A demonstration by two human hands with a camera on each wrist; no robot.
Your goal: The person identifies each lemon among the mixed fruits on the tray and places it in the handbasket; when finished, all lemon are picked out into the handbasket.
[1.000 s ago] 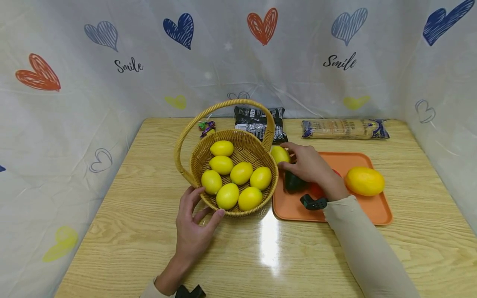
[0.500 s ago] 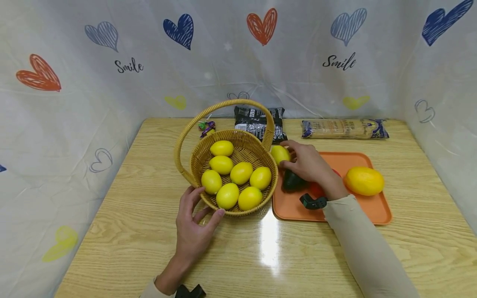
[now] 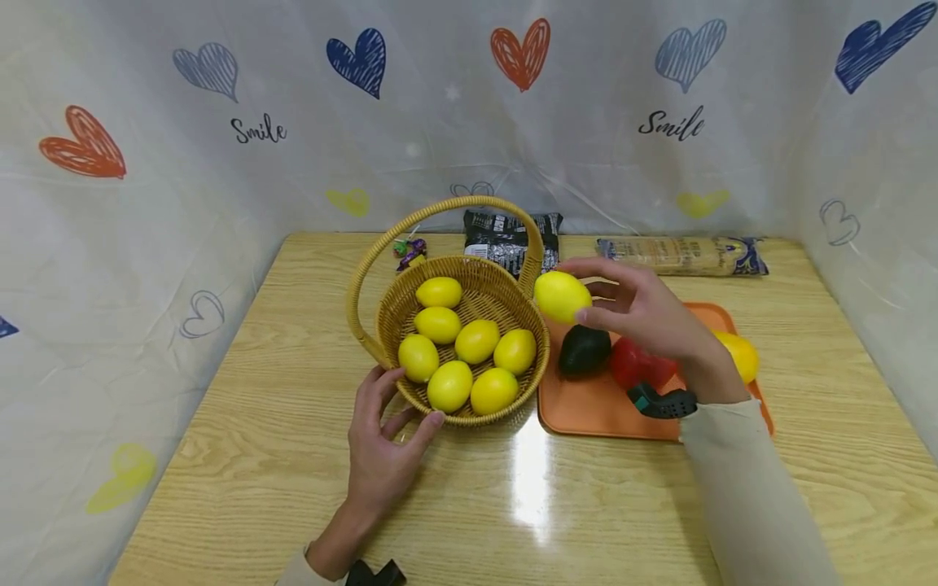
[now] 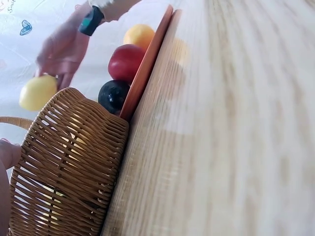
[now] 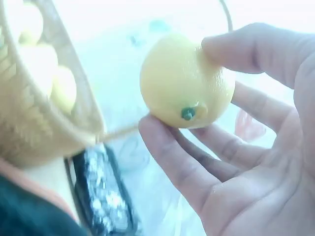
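Lifted off the orange tray (image 3: 586,407) since the earlier frame, the lemon (image 3: 561,296) hung just right of the basket (image 3: 513,407) rim, pinched in right hand (image 3: 645,317) fingertips. It looked light, firm, smooth, probably best gripped across its middle. Left hand (image 3: 381,439) fingers lay spread against the basket's near wall.

Beige sleeves (image 3: 740,480), seemingly black wrist straps (image 3: 663,401)

Eight lemons (image 3: 562,295), one basket (image 3: 388,313), one tray (image 3: 586,411), one avocado (image 3: 584,350), one red fruit (image 3: 639,365), two packets (image 3: 506,233).
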